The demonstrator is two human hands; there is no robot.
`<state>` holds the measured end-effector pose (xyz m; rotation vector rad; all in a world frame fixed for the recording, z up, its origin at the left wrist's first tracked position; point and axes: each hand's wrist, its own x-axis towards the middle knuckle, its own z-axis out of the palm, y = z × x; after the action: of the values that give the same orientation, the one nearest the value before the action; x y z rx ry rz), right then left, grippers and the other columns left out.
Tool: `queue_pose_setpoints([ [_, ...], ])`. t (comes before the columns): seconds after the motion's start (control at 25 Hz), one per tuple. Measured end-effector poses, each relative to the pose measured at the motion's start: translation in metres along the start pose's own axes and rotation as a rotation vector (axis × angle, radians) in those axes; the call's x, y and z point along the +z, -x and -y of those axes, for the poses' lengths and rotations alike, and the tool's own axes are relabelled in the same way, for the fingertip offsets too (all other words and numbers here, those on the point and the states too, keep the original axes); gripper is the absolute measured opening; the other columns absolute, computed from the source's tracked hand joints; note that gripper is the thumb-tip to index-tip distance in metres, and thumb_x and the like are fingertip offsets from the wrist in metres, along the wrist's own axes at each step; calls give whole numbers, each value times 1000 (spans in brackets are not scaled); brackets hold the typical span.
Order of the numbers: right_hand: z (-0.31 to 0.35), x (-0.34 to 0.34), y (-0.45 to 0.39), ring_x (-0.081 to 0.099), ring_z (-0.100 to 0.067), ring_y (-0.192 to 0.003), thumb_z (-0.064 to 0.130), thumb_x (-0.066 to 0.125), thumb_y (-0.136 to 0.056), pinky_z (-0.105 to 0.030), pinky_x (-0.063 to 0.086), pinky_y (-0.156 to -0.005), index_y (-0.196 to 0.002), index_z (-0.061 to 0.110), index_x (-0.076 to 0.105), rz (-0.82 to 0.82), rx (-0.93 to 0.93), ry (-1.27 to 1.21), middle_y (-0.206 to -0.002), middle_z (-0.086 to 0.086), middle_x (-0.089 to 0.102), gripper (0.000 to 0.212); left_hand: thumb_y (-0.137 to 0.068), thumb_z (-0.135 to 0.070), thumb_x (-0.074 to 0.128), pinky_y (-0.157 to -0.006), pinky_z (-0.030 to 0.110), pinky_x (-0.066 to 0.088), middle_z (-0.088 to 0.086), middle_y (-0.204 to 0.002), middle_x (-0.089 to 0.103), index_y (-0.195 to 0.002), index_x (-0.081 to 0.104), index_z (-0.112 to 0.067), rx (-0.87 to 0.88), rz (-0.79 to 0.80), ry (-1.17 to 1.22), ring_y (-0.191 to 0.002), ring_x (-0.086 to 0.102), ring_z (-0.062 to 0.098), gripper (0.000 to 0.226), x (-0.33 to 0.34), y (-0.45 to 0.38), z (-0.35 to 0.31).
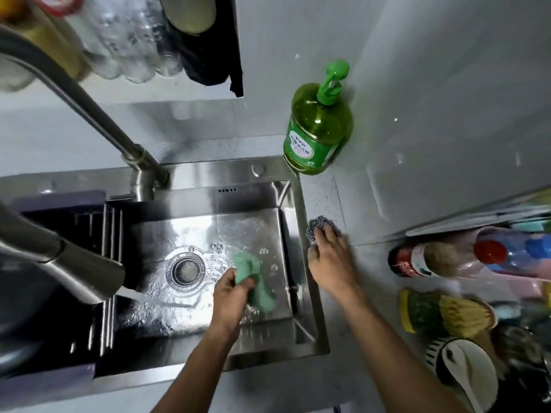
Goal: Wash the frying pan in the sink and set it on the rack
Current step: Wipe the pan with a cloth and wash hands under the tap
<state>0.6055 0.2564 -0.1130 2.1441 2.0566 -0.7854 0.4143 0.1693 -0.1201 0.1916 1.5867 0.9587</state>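
Here, from the head view, the sink (268, 174) is the landmark: a steel basin with its drain (185, 269) left of centre and a wet, shining floor. A faucet (89, 108) rises from the sink's back rim, and its spray head (71, 263) hangs over the left part of the basin, sending a stream of water (140, 295) toward the drain. Dark slatted rack (110, 234) pieces sit along the sink's left side, and a dark rounded shape at the far left edge, partly cut off and blurred, may be the pan (21, 317); I cannot tell for sure. Behind the sink's right back corner stands a green soap bottle (319, 126) with a pump. Right of the sink, on the counter (372, 293), lies a steel scourer (320, 229), and further right are blurred bottles (447, 260) and a yellow-green brush-like thing (441, 314). The left hand (231, 296) is over the basin, right of the drain, fingers curled around a green cloth (253, 281). The right hand (331, 260) lies on the counter just right of the sink's rim, fingers fairly straight, fingertips on the scourer; whether it grips it I cannot tell.
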Motion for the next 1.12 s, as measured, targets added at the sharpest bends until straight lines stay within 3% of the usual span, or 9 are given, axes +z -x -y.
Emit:
queue_pose_setpoints([
  [0.12,17,-12,-62,33,-39,-140,32,33,-91,-46,25,-118,-149,11,41,-33,-46,74,-159,-16,32,62,-81,14,61,-53,22,50,8,-81,67,-92,57,-18,-13,-192,54,-57,62,9,35,-30,2,-4],
  [0.32,82,-21,-54,54,-42,-120,27,46,-85,-48,46,-100,-129,8,60,-208,-213,-33,-135,-20,57,50,-79,15,61,-63,30,54,5,-88,68,-111,59,-16,-53,-361,339,-73,62,19,44,-91,4,-17],
  [0.48,190,-8,66,55,-10,-128,26,71,-85,-35,46,-106,-141,29,49,338,-539,-707,-141,6,58,60,-84,1,64,-56,26,48,10,-80,68,-90,65,-10,-49,-391,387,-69,61,22,13,-127,10,-22],
  [0.6,256,-20,102,55,-1,-123,19,80,-79,-25,43,-105,-139,28,48,454,-689,-946,-133,15,61,68,-91,-8,60,-51,24,52,5,-70,70,-96,63,-6,16,-357,310,-56,63,15,6,-137,16,-24],
  [0.76,277,-26,110,63,-20,-82,27,76,-81,-47,54,-78,-111,27,60,149,-523,-926,-87,1,67,34,-84,3,62,-55,29,51,9,-63,64,-79,58,-11,-59,-285,288,-52,59,21,15,-143,18,-29],
  [0.84,260,-29,106,65,-17,-88,28,76,-82,-44,54,-81,-113,34,62,119,-510,-960,-96,2,69,35,-88,1,61,-43,26,44,16,-59,62,-74,59,-9,-69,-215,246,-45,54,22,17,-145,21,-30],
  [0.96,225,-22,108,54,12,-115,56,69,-80,-19,45,-101,-125,52,53,73,-387,-926,-124,34,59,49,-93,0,53,-42,32,42,31,-73,64,-76,62,-5,-48,-96,153,-50,58,30,20,-147,25,-35],
  [1.04,204,11,110,53,-5,-127,84,54,-73,-38,45,-107,-136,43,52,121,-20,-1035,-140,19,55,76,-88,12,48,-54,38,53,23,-86,69,-92,64,-10,-44,-86,215,-69,66,32,28,-143,26,-46],
  [1.12,203,52,109,59,-20,-121,83,45,-80,-48,49,-98,-138,30,53,375,339,-1147,-137,1,62,79,-85,19,43,-64,37,57,15,-99,69,-108,61,-20,-26,-81,284,-83,67,30,49,-139,25,-64],
])
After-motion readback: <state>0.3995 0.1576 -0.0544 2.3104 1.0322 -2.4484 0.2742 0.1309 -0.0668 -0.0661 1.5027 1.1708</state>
